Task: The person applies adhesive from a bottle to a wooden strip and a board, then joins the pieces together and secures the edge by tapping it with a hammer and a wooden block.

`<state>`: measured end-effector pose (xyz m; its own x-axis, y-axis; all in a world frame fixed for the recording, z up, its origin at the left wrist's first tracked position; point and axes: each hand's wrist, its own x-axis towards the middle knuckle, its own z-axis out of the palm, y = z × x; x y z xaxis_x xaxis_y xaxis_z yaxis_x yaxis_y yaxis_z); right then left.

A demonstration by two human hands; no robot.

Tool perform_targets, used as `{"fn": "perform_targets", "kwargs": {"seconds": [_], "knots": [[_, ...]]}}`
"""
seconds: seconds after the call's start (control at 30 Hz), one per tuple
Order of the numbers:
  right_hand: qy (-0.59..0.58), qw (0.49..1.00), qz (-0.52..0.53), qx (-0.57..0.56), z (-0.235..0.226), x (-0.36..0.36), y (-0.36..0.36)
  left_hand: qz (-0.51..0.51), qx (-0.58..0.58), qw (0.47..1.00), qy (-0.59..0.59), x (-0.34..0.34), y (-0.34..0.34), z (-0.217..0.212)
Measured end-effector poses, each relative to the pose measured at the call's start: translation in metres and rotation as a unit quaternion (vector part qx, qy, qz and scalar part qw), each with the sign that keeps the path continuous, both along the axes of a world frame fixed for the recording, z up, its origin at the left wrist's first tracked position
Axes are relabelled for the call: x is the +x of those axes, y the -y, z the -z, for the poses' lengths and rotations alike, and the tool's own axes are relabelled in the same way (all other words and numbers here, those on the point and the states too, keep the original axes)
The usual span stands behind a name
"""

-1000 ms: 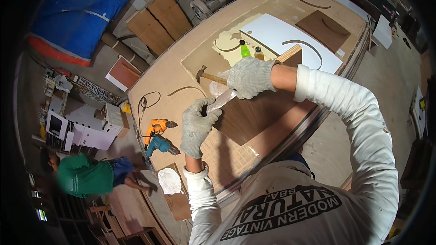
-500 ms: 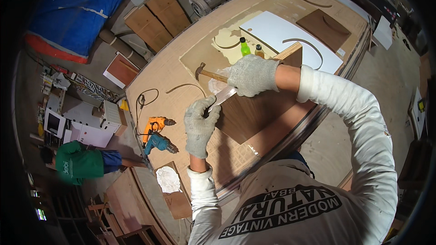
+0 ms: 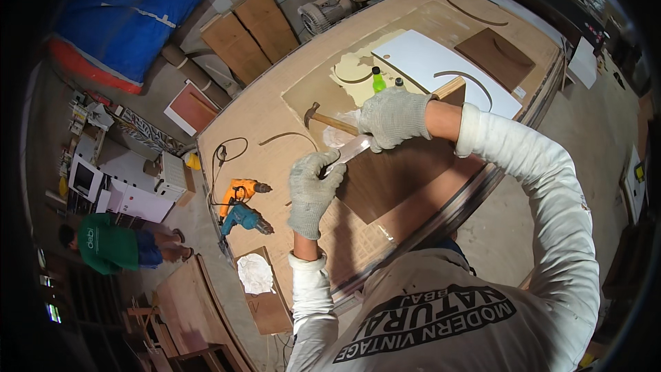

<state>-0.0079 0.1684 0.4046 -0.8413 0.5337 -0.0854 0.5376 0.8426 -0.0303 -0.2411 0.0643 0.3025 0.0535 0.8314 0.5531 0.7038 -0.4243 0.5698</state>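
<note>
My left hand, in a grey knit glove, pinches one end of a shiny, pale, see-through strip. The other end meets the fingers of my right hand, gloved alike and closed. What exactly the strip is, I cannot make out. A hammer with a wooden handle has its head to the left; the handle's end disappears behind my right hand, so whether that hand also grips it is unclear. Beneath both hands is a brown wood-grain panel. Crumpled clear plastic lies beside the hammer.
The large table bears an orange drill, a teal drill, a green bottle, a white panel, a brown board and curved strips. A person in a green shirt is at the left.
The whole view has shifted slightly, with the table's things lower and to the right. Both hands keep hold of the strip, which lies a little flatter. The person at left has shifted, their lower legs now showing.
</note>
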Motion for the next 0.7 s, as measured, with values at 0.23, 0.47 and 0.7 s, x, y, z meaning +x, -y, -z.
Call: {"fn": "perform_targets", "kwargs": {"seconds": [0.23,0.47,0.7], "knots": [[-0.001,1.000,0.004,0.026,0.005,-0.001,0.000,-0.016,-0.088,0.992,0.092,0.001,0.002,0.000],[-0.007,1.000,0.010,0.020,0.010,0.000,0.000,-0.016,-0.122,0.985,0.124,0.000,-0.001,0.008],[-0.008,1.000,-0.006,0.006,0.004,-0.006,-0.006,-0.023,-0.133,0.985,0.108,-0.001,0.000,0.000]]}}
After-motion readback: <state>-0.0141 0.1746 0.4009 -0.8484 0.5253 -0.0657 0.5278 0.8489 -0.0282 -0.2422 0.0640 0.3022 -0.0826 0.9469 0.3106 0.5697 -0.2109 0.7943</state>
